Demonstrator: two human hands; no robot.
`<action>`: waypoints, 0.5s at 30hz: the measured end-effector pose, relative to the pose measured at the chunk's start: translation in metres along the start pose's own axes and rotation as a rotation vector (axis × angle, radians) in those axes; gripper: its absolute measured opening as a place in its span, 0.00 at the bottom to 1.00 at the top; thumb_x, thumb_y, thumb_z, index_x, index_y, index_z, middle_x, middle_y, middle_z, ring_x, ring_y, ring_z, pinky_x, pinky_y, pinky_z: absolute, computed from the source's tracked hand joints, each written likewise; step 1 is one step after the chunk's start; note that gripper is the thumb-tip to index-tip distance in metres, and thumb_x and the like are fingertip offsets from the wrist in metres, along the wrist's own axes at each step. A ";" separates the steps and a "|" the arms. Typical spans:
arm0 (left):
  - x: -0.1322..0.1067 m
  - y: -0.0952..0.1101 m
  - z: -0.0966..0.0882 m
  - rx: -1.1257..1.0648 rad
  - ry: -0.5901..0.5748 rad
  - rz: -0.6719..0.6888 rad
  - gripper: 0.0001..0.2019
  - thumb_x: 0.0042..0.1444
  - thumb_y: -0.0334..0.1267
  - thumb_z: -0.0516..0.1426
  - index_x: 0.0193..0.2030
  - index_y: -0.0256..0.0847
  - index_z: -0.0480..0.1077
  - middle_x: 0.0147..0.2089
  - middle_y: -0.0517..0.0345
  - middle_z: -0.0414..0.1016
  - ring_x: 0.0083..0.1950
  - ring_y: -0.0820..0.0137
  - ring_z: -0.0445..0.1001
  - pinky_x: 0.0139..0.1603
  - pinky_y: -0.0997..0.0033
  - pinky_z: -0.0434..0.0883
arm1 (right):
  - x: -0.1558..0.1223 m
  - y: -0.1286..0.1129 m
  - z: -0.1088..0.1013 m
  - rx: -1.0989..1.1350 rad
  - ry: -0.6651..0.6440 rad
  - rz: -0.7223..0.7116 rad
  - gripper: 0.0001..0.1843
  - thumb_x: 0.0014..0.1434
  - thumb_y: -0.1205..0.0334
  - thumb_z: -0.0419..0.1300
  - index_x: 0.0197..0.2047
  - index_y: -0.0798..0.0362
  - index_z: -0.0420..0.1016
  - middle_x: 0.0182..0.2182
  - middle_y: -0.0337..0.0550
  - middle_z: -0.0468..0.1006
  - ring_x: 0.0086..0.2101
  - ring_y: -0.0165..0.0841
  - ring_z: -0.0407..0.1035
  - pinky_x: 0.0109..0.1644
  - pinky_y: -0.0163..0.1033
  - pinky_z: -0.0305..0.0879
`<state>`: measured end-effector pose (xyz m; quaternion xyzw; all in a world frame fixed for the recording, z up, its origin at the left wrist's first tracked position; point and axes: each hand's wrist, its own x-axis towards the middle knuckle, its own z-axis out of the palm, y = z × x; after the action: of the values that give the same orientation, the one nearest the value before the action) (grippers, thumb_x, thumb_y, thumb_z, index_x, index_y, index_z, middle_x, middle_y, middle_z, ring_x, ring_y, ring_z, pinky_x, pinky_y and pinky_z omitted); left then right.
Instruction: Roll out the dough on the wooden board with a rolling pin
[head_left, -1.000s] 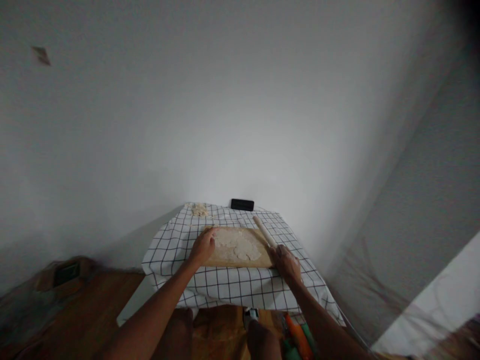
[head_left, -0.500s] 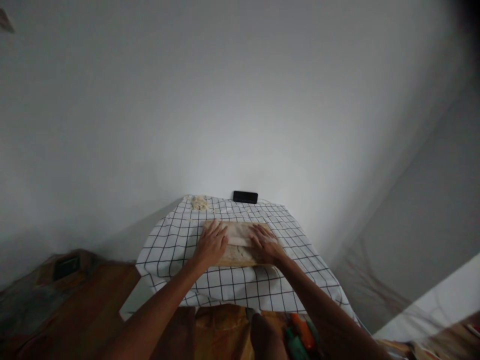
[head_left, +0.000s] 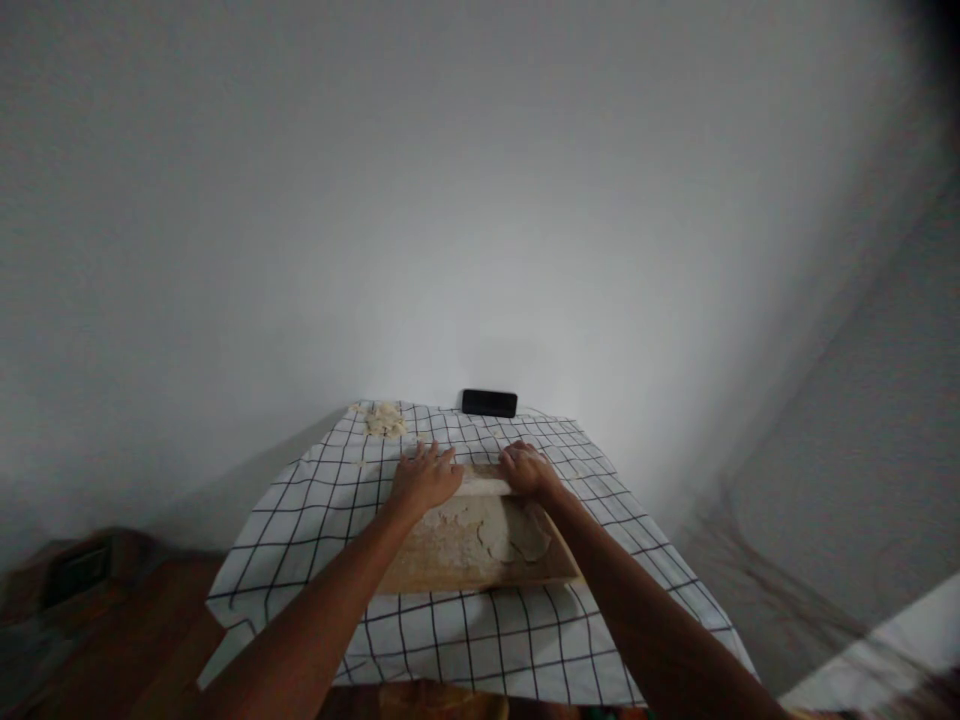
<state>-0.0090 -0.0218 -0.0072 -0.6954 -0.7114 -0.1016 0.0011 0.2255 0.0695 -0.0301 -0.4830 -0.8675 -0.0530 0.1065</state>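
A wooden board lies on the checked cloth, dusted with flour. A thin, flattened sheet of dough with an uneven edge is on its right half. Across the board's far part runs a pale, floury rolling pin. My left hand is over the pin's left end, fingers reaching forward and a little apart. Over the right end, my right hand has its fingers bent down round the pin. Both palms hide the pin's ends.
A small heap of pale dough pieces sits at the table's far left corner. Near the wall stands a black oblong device. The white cloth with dark grid lines hangs over the table's edges. A dark boxy object is low at left.
Both hands have pushed the rolling pin away from me to the board's far part, uncovering more board and the dough sheet. The right fingers are more bent. The camera view has shifted.
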 end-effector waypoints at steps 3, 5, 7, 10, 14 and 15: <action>-0.002 0.001 -0.001 -0.006 -0.013 -0.022 0.29 0.81 0.49 0.52 0.83 0.46 0.72 0.87 0.40 0.66 0.88 0.36 0.61 0.84 0.23 0.63 | 0.001 -0.004 0.000 -0.014 0.004 0.037 0.20 0.84 0.53 0.53 0.62 0.49 0.84 0.55 0.57 0.87 0.58 0.48 0.81 0.64 0.49 0.76; -0.005 0.002 -0.002 0.009 -0.003 -0.033 0.29 0.81 0.49 0.52 0.82 0.45 0.74 0.87 0.38 0.66 0.88 0.34 0.61 0.83 0.20 0.63 | -0.003 -0.008 0.001 -0.018 -0.016 0.054 0.21 0.85 0.51 0.52 0.64 0.48 0.84 0.54 0.58 0.88 0.56 0.49 0.82 0.62 0.51 0.77; -0.008 0.004 -0.003 0.027 0.015 -0.039 0.29 0.80 0.49 0.51 0.80 0.45 0.76 0.86 0.39 0.67 0.88 0.34 0.61 0.83 0.20 0.63 | -0.007 -0.012 -0.001 -0.006 -0.031 0.087 0.24 0.86 0.50 0.49 0.63 0.49 0.85 0.55 0.61 0.89 0.56 0.50 0.83 0.62 0.52 0.77; -0.014 0.006 -0.005 0.034 0.026 -0.055 0.28 0.80 0.48 0.50 0.78 0.49 0.78 0.85 0.43 0.69 0.87 0.38 0.63 0.83 0.25 0.64 | -0.014 -0.018 -0.007 0.021 -0.044 0.144 0.31 0.88 0.50 0.42 0.58 0.52 0.87 0.57 0.63 0.89 0.58 0.50 0.84 0.64 0.52 0.77; -0.021 0.009 -0.008 0.043 0.053 -0.031 0.28 0.80 0.45 0.50 0.76 0.42 0.80 0.83 0.38 0.71 0.87 0.37 0.64 0.82 0.25 0.65 | -0.018 -0.022 -0.014 0.022 -0.041 0.111 0.27 0.88 0.52 0.45 0.60 0.48 0.86 0.61 0.56 0.89 0.61 0.46 0.83 0.64 0.48 0.76; -0.022 0.009 -0.008 0.049 0.057 -0.026 0.27 0.80 0.44 0.50 0.76 0.41 0.80 0.83 0.37 0.72 0.86 0.36 0.64 0.82 0.24 0.65 | -0.018 -0.022 -0.014 0.017 -0.036 0.103 0.25 0.88 0.52 0.46 0.60 0.48 0.86 0.61 0.56 0.89 0.61 0.46 0.83 0.64 0.48 0.76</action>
<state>-0.0001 -0.0443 -0.0008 -0.6825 -0.7225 -0.1039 0.0374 0.2180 0.0402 -0.0203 -0.5271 -0.8436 -0.0312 0.0976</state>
